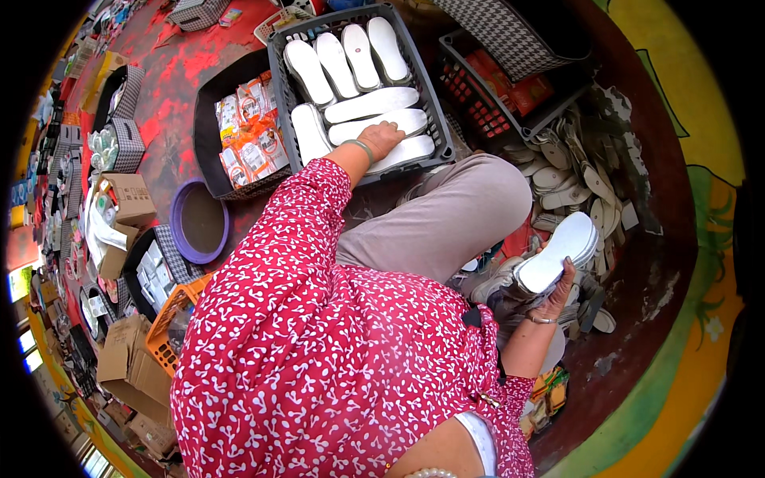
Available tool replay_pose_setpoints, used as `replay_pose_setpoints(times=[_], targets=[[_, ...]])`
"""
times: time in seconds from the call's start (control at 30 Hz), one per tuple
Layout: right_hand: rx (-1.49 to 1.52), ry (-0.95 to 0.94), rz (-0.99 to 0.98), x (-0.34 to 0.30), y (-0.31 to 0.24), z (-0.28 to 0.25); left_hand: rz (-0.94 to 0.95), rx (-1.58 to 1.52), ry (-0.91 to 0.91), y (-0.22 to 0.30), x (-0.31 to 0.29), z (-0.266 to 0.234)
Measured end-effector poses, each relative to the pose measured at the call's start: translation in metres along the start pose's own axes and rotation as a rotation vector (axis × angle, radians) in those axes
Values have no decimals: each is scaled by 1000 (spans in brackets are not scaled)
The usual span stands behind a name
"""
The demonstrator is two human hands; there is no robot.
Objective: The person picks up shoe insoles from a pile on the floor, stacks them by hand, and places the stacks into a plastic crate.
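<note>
- Right hand is nearest, low at the person's right side, fingers curled tight round a stack of white insoles.
- Its palm is hidden behind the stack.
- Left hand reaches farther out into the dark crate, fingers spread flat on a white insole lying there.
- Its fingertips are hard to make out.
- A loose insole pile lies right of the crate.

crate packed with insoles — red floor open
</note>
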State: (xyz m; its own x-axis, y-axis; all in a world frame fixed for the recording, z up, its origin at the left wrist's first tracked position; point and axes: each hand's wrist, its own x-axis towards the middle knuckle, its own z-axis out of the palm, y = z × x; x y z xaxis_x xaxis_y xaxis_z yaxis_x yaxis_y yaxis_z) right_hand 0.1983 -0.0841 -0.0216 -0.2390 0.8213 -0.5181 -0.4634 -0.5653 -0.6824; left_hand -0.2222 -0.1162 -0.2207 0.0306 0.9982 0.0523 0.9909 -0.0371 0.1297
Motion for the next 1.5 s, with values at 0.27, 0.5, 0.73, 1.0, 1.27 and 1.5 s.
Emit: replay_pose_setpoints(times=[0.27,0.5,0.73,1.0,1.27,1.5], targets=[[-5,-19,9,8,0,-8,-7,-33,-139,-5,-6,-6],[9,44,-3,7,1,-10,-93,-167,-187,-4,-12,-19],[17,-37,20,12,-1,-21,-265,-265,-55,0,-14,-24],[68,-16,-75,-2,-1,-9,-118,-188,-297,1,-13,8],[55,-125,-135,-7,-6,-24,-31,-110,-501,-8,2,28],[-87,-301,-195,-16,-17,-16,-240,-596,273,57,31,-43]])
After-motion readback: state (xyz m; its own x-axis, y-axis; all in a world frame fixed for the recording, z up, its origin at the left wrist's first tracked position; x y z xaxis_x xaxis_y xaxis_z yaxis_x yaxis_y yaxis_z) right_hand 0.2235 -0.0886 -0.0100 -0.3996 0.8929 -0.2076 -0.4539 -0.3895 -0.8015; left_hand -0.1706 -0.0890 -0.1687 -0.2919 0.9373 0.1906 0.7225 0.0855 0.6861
